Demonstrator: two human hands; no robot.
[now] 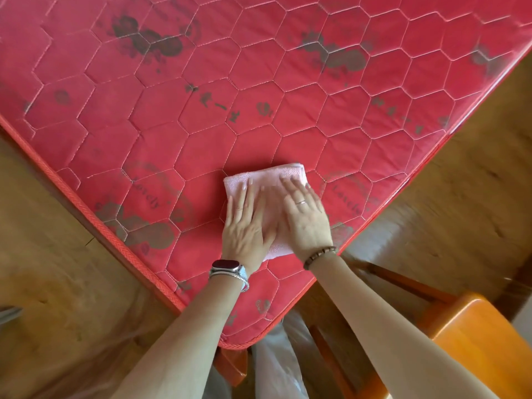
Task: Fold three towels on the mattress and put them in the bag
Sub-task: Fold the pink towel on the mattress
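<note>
**Desk:** What is shown of the bed and the room?

**Caption:** A red quilted mattress point(201, 133), stitched in hexagons and printed with dark motifs and the word "Lovely", is seen corner-on from above. Brown wood-grain floor point(57, 254) is visible on both sides of it. An orange wooden chair point(475, 341) is seen at lower right, and a translucent plastic bag point(276, 355) below the mattress corner.

**Desk:** And what can be counted?

**Caption:** One pink towel point(267, 175) is seen, folded into a small rectangle and laid on the mattress near its nearest corner. Two hands are laid flat on it side by side. The left hand point(244, 223) and the right hand point(306, 217) are both pressed down with fingers straight, and nothing is gripped. One watch point(226, 266) is worn on the left wrist. One bead bracelet point(319, 256) and one ring point(300, 202) are worn on the right.
</note>
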